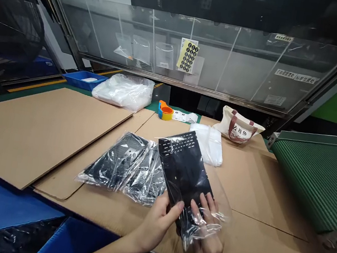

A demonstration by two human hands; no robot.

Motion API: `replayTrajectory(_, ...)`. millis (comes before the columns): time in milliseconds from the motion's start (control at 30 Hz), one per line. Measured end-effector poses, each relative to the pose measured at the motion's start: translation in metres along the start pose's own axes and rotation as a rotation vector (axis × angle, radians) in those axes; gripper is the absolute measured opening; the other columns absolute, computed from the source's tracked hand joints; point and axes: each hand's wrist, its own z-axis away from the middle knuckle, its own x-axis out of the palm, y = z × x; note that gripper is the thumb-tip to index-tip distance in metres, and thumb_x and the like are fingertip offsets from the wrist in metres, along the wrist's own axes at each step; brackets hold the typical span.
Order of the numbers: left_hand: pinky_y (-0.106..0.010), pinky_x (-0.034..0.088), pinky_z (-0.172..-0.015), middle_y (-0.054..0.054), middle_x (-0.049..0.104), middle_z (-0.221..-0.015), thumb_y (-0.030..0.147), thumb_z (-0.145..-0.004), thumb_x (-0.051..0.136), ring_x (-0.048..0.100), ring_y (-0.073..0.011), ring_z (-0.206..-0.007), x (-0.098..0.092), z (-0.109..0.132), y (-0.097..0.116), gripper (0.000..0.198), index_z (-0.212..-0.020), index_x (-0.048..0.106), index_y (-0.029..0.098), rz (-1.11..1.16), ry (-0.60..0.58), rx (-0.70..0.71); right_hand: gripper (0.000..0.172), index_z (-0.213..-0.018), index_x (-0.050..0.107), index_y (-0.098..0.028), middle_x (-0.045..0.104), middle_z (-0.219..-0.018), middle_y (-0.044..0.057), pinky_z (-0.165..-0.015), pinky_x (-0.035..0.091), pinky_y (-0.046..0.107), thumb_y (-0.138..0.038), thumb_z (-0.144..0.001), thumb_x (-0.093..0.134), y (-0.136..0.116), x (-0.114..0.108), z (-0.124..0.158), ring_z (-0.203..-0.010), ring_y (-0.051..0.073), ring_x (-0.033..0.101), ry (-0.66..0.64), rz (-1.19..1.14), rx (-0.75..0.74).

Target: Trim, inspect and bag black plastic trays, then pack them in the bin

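Note:
A black perforated panel [182,162], partly in a clear plastic bag [218,189], is tilted above the table in front of me. My left hand [159,220] grips its lower left edge, with the thumb on top. At the lower right, my right hand [206,229] has its fingers spread against the panel and the crumpled film; its thumb is hidden. Just left of my hands lie two bagged black parts, a left packet [116,159] and a right packet [148,178]. A stack of clear bags [208,145] lies behind the panel.
Cardboard [44,129] covers the table's left side. At the back stand a blue tray [83,80], a bulky plastic bundle [124,92], an orange tape dispenser [165,111] with a label strip [185,116], and a cloth bag [240,126]. A green ribbed conveyor [322,175] runs along the right.

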Motion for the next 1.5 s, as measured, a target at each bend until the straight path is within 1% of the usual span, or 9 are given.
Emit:
replayTrajectory(200,-0.029,0.055,-0.076,-0.014,0.069,-0.108,0.018,-0.094,0.038,0.066,-0.0184,-0.089,-0.013,-0.007,-0.010,0.036,-0.127,0.051,0.012,-0.671,0.377,0.493,0.049,-0.133,0.054,-0.035,0.069,-0.118,0.000,-0.096,0.052,0.032,-0.010,-0.091,0.047,-0.036,-0.007,0.012,-0.114,0.020,0.063,0.058,-0.335,0.254)
replayTrajectory(333,-0.026,0.052,-0.054,-0.029,0.059,-0.125,0.010,-0.091,0.031,0.068,-0.0179,-0.075,0.008,-0.003,-0.015,0.051,-0.140,0.031,-0.003,-1.132,0.261,0.899,0.049,-0.134,0.053,-0.023,0.066,-0.123,0.009,-0.088,0.056,0.033,-0.043,-0.089,0.057,-0.044,-0.005,0.013,-0.114,0.027,0.063,0.099,-0.597,0.820)
replayTrajectory(467,-0.027,0.051,-0.048,-0.030,0.059,-0.124,0.018,-0.092,0.035,0.066,-0.0174,-0.066,0.017,0.007,-0.015,0.045,-0.130,0.045,-0.004,-1.134,0.067,0.984,0.043,-0.105,0.068,-0.018,0.075,-0.094,0.008,-0.074,0.057,0.031,-0.050,-0.076,0.070,-0.019,0.002,0.001,-0.087,0.025,0.070,0.194,-0.728,1.158)
replayTrajectory(600,-0.037,0.054,-0.090,-0.020,0.055,-0.135,0.022,-0.092,0.042,0.060,-0.0234,-0.114,-0.026,0.002,-0.008,0.044,-0.134,0.045,0.009,-0.987,0.052,0.804,0.047,-0.095,0.067,-0.017,0.075,-0.091,0.007,-0.070,0.056,0.032,-0.050,-0.064,0.079,0.002,0.017,-0.035,-0.080,0.023,0.069,0.225,-1.029,1.305)
replayTrajectory(767,-0.045,0.034,-0.113,-0.014,0.042,-0.148,0.036,-0.094,0.042,0.038,-0.0246,-0.138,-0.096,-0.037,-0.020,0.050,-0.140,0.042,0.017,-0.844,0.209,0.208,0.053,-0.102,0.065,-0.017,0.073,-0.096,0.009,-0.075,0.054,0.037,-0.047,-0.061,0.080,-0.006,0.079,-0.088,-0.086,0.026,0.068,-0.048,-1.372,1.211)
replayTrajectory(967,-0.044,0.021,-0.118,-0.019,0.028,-0.154,0.043,-0.090,0.042,0.023,-0.0253,-0.144,-0.124,-0.067,-0.065,0.067,-0.145,0.033,0.007,-0.766,0.094,-0.129,0.060,-0.103,0.067,-0.018,0.069,-0.096,0.008,-0.085,0.050,0.041,-0.046,-0.052,0.081,0.010,0.129,-0.085,-0.089,0.027,0.064,-0.200,-1.073,1.088)
replayTrajectory(1133,-0.045,0.028,-0.114,-0.019,0.035,-0.150,0.040,-0.091,0.042,0.031,-0.0264,-0.140,-0.121,-0.069,-0.087,0.061,-0.143,0.036,0.007,-0.730,0.149,-0.049,0.069,-0.123,0.059,-0.019,0.060,-0.128,0.012,-0.102,0.043,0.041,-0.044,-0.062,0.079,0.015,0.112,-0.065,-0.118,0.027,0.057,-0.171,-1.097,1.116)
replayTrajectory(1400,-0.038,0.056,-0.086,-0.011,0.068,-0.119,0.027,-0.095,0.040,0.066,-0.0240,-0.107,-0.124,-0.048,-0.075,0.035,-0.124,0.056,0.014,-0.840,0.322,0.370,0.080,-0.129,0.057,-0.019,0.054,-0.138,0.016,-0.105,0.042,0.046,-0.058,-0.062,0.077,0.001,0.116,-0.057,-0.123,0.029,0.056,-0.174,-1.207,1.018)
replayTrajectory(1500,-0.036,0.057,-0.081,-0.006,0.073,-0.103,0.013,-0.087,0.054,0.071,-0.0228,-0.089,-0.128,-0.033,-0.082,0.035,-0.120,0.061,0.022,-0.916,0.611,0.726,0.068,-0.130,0.057,-0.021,0.048,-0.144,0.015,-0.100,0.045,0.046,-0.051,-0.071,0.073,0.016,0.081,-0.065,-0.123,0.028,0.056,-0.224,-0.986,0.852)
